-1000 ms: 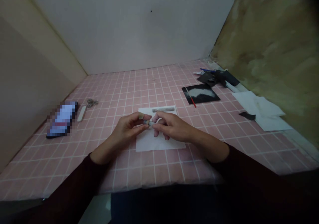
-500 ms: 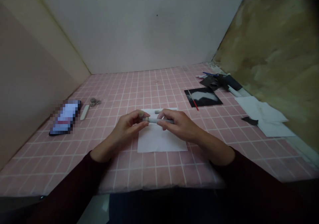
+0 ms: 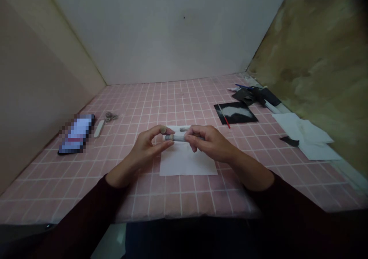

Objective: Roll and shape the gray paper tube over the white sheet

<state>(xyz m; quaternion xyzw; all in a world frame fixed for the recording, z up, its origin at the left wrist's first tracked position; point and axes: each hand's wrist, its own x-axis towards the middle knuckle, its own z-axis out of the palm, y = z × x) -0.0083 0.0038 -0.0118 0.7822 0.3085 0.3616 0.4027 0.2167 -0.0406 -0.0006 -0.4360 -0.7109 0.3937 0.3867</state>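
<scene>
A slim grey pen-like tube [image 3: 179,138] lies level between my hands, just above a white sheet of paper [image 3: 188,161]. My left hand [image 3: 151,142] pinches its left end, by a pale brownish band, with thumb and fingertips. Farther right, my right hand [image 3: 208,142] grips the same tube, thumb pressed against curled fingers that hide part of it. Beyond the right fingertips, a short grey piece [image 3: 183,129] rests near the far edge of the paper, partly covered by that hand.
To the left lie a phone [image 3: 77,133], a white flat stick [image 3: 99,128] and small grey pieces [image 3: 110,116]. At right are a black-and-white sheet [image 3: 241,112] with a red-tipped stick [image 3: 227,121], dark scraps [image 3: 258,95] and white papers [image 3: 304,130].
My right fingers have curled in more and shifted slightly right along the tube. My left hand keeps its pinch at the left end. The view has moved slightly.
</scene>
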